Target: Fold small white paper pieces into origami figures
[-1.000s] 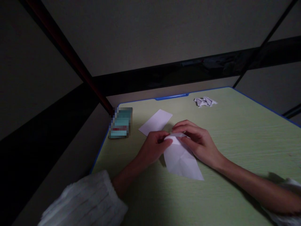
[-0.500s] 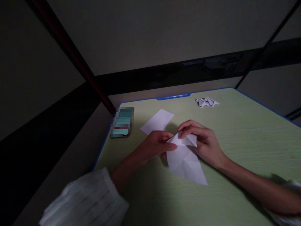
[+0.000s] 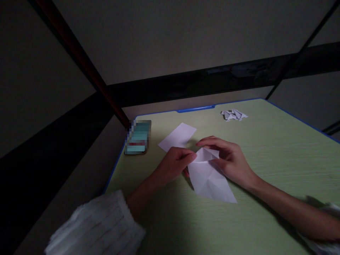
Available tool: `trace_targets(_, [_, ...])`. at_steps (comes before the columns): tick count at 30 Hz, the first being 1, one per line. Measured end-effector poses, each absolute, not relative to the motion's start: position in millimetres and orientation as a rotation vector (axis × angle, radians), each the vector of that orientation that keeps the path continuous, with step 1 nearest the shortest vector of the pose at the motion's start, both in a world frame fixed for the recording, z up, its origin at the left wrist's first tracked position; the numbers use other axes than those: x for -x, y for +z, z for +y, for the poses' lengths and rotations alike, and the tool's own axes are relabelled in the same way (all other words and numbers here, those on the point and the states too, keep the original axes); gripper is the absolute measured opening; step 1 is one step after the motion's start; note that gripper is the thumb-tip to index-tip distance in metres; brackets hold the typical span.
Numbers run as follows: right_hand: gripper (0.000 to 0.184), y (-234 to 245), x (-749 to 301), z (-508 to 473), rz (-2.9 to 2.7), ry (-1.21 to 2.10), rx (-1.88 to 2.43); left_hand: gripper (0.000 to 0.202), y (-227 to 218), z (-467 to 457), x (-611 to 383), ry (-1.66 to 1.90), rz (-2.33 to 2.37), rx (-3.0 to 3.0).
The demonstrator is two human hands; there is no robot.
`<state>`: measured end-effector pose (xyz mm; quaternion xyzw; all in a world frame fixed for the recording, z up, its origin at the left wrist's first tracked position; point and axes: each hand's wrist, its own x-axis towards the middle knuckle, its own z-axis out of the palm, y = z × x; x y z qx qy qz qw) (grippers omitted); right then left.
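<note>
A creased white sheet of paper (image 3: 209, 180) hangs between my two hands above the table, its upper end folded over into a raised flap. My left hand (image 3: 176, 163) pinches the flap's left corner between thumb and fingers. On the other side, my right hand (image 3: 230, 159) grips the paper's upper right part, its thumb and fingertips partly hidden behind the flap. The sheet's lower end hangs free, with fold lines crossing in its middle and a pointed corner toward the lower right.
Beyond my left hand a flat piece of white paper (image 3: 179, 136) lies on the pale green table (image 3: 278, 152). A phone (image 3: 139, 138) rests near the left edge. Folded paper figures (image 3: 233, 115) sit at the back right. A blue handle (image 3: 196, 109) lines the far edge, close to the wall.
The flap has lifted and opened somewhat. My right fingers have moved off its front toward the back, and my left thumb has shifted up to the flap's corner.
</note>
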<state>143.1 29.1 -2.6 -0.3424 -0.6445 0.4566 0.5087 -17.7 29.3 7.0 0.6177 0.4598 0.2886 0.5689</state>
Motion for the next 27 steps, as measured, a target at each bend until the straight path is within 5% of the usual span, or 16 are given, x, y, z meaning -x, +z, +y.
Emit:
trace_targets(6, [0.046, -7.0, -145.1, 37.0, -1.242, 1.419, 0.776, 0.026, 7.0, 31.8, 18.9, 0.711, 1.143, -1.562])
trace_targets(14, [0.014, 1.3, -142.3, 34.2, -1.259, 1.383, 0.980, 0.027, 5.1, 27.1, 19.6, 0.701, 1.224, -1.838])
trace_targets(27, [0.017, -1.0, -140.4, 31.5, -1.423, 1.320, 1.048, 0.024, 4.8, 24.3, 19.0, 0.760, 1.183, -1.902])
